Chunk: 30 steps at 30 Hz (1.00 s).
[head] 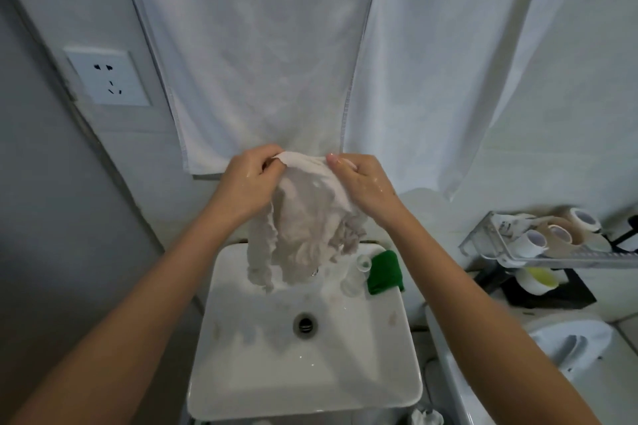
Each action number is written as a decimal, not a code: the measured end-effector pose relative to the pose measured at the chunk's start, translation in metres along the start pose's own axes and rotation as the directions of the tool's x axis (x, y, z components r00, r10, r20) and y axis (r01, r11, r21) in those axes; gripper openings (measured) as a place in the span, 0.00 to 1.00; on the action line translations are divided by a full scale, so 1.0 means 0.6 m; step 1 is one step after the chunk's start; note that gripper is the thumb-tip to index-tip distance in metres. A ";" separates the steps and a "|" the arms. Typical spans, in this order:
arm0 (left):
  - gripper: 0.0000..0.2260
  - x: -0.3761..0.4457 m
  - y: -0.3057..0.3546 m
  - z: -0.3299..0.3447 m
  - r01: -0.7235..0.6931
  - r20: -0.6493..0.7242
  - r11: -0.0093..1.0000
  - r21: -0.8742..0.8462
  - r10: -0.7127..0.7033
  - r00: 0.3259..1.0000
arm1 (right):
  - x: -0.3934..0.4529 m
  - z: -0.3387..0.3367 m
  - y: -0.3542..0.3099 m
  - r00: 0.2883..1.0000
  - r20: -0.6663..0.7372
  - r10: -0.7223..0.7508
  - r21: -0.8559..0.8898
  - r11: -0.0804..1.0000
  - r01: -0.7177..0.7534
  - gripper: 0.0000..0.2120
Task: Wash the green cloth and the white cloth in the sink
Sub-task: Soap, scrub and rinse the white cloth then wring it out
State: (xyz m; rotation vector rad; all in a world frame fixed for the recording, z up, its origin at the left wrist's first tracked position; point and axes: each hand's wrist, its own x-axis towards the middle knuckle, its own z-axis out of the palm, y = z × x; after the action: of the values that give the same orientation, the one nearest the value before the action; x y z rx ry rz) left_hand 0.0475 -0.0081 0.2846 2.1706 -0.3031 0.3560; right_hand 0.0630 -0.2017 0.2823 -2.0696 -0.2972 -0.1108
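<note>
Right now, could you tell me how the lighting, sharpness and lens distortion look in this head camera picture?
In the head view, the light is dim and flat, with a cool grey cast; wet glints show on the left hand, the right hand and the sink; the white cloth is slightly soft, its folds smeared; the wide lens bows the hanging towel and the wall edges outward; the green cloth stays vivid.

White towels [255, 55] hang on a pale wall beside a socket [109, 77].

Left hand [249, 179] and right hand [362, 178]: both raised, wet, fingers curled in a pinch; forearms extended, converging forward.
</note>
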 end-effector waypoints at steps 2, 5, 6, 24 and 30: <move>0.13 0.007 0.013 0.003 0.053 -0.019 0.999 0.002 -0.053 0.998 | 0.001 -0.007 0.002 0.997 -0.079 0.006 0.009 1.000 -0.005 0.11; 0.18 0.019 0.027 -0.002 0.130 -0.009 0.991 -0.033 -0.130 0.991 | -0.012 -0.033 0.005 0.997 0.064 -0.034 0.025 0.999 0.033 0.15; 0.18 0.020 0.030 -0.004 0.135 -0.002 0.991 -0.018 -0.135 0.991 | -0.018 -0.040 0.005 0.986 0.162 -0.044 -0.057 0.997 0.054 0.22; 0.06 -0.012 0.010 -0.081 -0.095 0.362 0.932 0.349 -0.041 0.931 | -0.019 -0.117 -0.004 0.945 0.296 -0.141 -0.152 0.969 0.192 0.13; 0.10 -0.035 -0.047 -0.059 -0.049 0.124 0.816 0.576 -0.028 0.992 | -0.019 -0.068 -0.055 0.967 0.188 -0.171 0.108 0.982 0.153 0.15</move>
State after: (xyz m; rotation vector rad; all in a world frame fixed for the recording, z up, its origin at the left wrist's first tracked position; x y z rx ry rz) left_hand 0.0325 0.0386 0.2762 2.8060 -0.3039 0.3475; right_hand 0.0454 -0.2235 0.3280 -1.9649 -0.5835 0.0090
